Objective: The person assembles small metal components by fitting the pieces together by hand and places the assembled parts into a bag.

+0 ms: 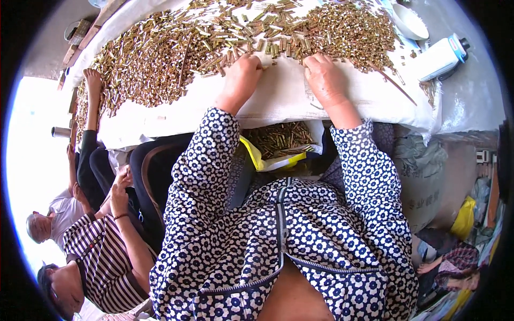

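Observation:
My left hand (pixel 243 77) rests at the near edge of the metal pieces, its fingers curled closed. A small gold-coloured bit shows by its fingertips, too small to name. To its right, my right hand (pixel 325 80) is also closed, knuckles up, and whatever its fingers hold is hidden. Between and beyond both hands lie longer gold-coloured metal pieces (pixel 276 47), some grouped side by side. A broad heap of small gold-coloured metal pieces (pixel 144 64) spreads to the left. Another heap of small metal pieces (pixel 353 35) lies beyond my right hand.
White cloth (pixel 278 101) covers the table. Below its edge, an open yellow-and-white bag (pixel 257 155) holds more metal pieces. A white bottle (pixel 441 58), a white bowl (pixel 409 22) and a thin stick (pixel 393 84) lie right. Two people (pixel 101 246) sit left; another person (pixel 458 265) is lower right.

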Tool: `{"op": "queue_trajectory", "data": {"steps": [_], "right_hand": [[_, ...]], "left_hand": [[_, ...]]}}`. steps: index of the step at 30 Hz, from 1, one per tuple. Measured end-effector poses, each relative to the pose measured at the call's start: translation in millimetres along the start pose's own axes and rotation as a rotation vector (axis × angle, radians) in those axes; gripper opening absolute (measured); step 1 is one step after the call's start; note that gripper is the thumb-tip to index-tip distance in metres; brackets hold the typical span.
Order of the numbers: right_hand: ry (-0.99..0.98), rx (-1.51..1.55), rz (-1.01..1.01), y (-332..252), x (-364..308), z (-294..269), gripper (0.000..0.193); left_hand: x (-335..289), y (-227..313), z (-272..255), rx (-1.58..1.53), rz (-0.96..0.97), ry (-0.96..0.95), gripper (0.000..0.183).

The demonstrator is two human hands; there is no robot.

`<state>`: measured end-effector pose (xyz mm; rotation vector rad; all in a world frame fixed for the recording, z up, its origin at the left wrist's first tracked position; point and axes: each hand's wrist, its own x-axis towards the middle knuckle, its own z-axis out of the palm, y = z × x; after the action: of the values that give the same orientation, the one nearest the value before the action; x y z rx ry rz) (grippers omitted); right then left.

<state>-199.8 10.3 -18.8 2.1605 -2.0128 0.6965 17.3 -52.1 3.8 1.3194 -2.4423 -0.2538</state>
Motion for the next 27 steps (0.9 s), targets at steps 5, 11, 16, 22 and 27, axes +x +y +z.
{"op": "queue_trajectory", "data": {"steps": [5,11,16,22,27], "right_hand": [[0.137,0.125,-0.032,0.1,-8.2,8.2,0.012],[0.156,0.163,-0.103,-3.6,-5.5,1.2,0.015],[0.030,0.465,0.079,-12.5,-15.3,0.0,0.015],[-0.148,1.218,0.309,-40.8,-29.0,-2.1,0.012],[-0.234,1.278,0.366,-48.8,-36.9,-7.5,0.014]], "left_hand": [[-24.3,16.9,-7.1,-0.578,-0.233,-0.088,0.019],[-36.7,18.2,-7.5,-0.681,-0.273,-0.079,0.026],[-45.0,25.9,-8.0,-1.397,-0.439,0.016,0.021],[-59.0,29.4,-7.3,-1.522,-0.530,-0.048,0.013],[-65.8,34.5,-2.0,-1.602,-0.521,-0.027,0.010]]}}
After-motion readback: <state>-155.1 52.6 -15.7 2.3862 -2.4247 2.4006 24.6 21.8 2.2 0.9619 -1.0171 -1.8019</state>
